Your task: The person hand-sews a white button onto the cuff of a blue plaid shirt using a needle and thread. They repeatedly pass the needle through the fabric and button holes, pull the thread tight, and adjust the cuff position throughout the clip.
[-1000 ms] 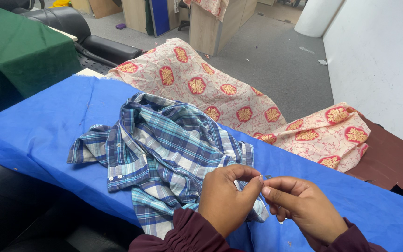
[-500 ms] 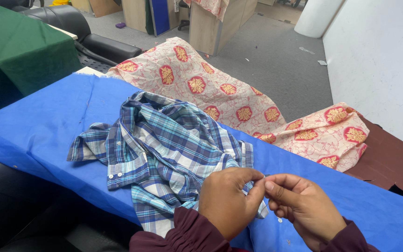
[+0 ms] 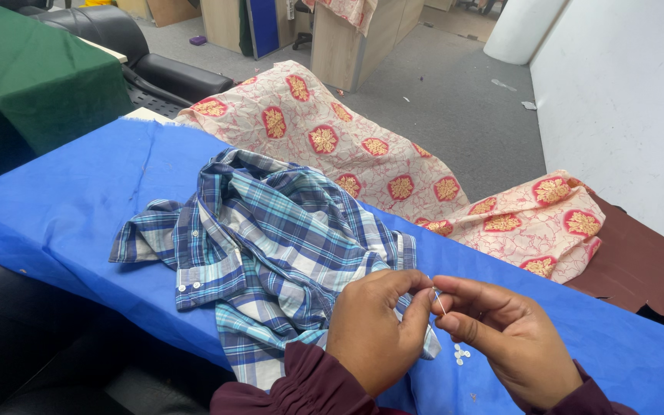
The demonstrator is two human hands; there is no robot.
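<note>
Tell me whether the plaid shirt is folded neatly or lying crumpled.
Crumpled. The plaid shirt lies bunched in uneven folds on the blue cloth, collar twisted, one edge under the left hand.

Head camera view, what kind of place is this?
Probably a tailoring or sewing workroom. A plaid shirt lies on a blue cloth-covered table, both hands pinch a needle, small white buttons sit nearby, and a patterned fabric length drapes behind.

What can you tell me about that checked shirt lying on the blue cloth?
The plaid shirt looks like woven cotton, checked in navy, light blue, teal and white. It lies crumpled, not folded, on the blue cloth, with a buttoned cuff showing small white buttons at its near left. Its near edge hangs over the table's front. The left hand rests over its lower right corner.
</note>
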